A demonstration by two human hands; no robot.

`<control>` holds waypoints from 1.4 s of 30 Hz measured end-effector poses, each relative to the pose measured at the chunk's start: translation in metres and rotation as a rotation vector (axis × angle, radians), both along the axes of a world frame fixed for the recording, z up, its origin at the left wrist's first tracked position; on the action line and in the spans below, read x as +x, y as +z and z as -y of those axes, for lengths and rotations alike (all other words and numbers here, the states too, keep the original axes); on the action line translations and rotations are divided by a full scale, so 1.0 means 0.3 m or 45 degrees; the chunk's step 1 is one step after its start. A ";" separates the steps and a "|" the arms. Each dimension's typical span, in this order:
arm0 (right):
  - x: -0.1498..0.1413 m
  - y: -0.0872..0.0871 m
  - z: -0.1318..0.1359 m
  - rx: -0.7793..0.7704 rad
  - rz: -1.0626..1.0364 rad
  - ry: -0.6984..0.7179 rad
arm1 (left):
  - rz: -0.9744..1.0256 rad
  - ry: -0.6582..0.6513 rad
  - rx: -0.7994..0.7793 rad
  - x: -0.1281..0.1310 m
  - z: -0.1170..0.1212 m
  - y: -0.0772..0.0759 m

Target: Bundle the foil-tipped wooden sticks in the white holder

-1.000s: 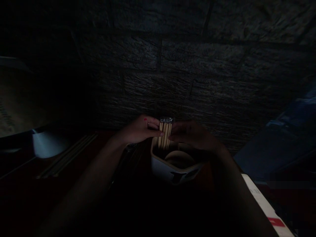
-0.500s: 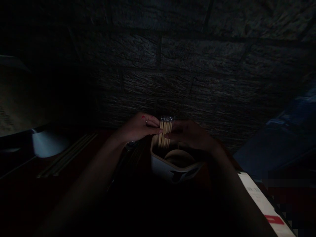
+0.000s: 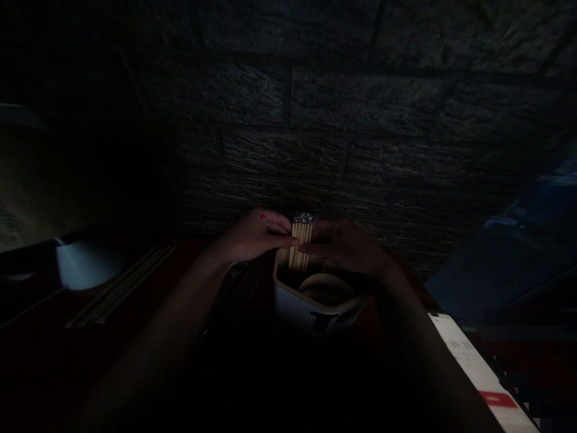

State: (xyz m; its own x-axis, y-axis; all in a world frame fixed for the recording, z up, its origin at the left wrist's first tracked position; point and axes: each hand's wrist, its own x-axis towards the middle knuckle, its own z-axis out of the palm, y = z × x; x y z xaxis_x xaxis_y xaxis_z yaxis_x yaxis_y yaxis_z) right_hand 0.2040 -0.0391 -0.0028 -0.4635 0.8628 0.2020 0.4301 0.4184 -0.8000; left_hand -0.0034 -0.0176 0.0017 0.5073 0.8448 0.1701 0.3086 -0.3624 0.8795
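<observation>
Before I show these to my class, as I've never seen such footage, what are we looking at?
There is no machine here: a person works bare-handed, and one camera worn on the head, looking forward and down, takes every picture. The left hand and right hand hold a bundle of thin sticks with shiny tops, roughly upright at an open box; whether the lower ends touch its floor is too dark to tell. On the dark red table, other sticks lie to the left; a lit phone shows at the right. Behind stands a rough wall.
</observation>
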 end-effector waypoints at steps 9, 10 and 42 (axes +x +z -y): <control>0.006 -0.010 -0.004 -0.070 -0.028 0.028 | -0.054 -0.020 0.066 0.006 0.002 0.003; 0.007 -0.009 -0.004 -0.070 -0.022 0.036 | -0.057 -0.019 0.070 0.007 0.002 0.003; 0.007 0.010 0.007 -0.013 0.004 0.006 | -0.011 -0.020 -0.024 0.009 -0.002 -0.004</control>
State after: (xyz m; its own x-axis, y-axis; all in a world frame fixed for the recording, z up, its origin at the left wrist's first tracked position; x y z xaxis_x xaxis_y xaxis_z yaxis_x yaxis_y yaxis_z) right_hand 0.2063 -0.0413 0.0001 -0.4685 0.8624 0.1916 0.4308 0.4124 -0.8027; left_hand -0.0009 -0.0171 0.0004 0.5222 0.8395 0.1499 0.3106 -0.3509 0.8834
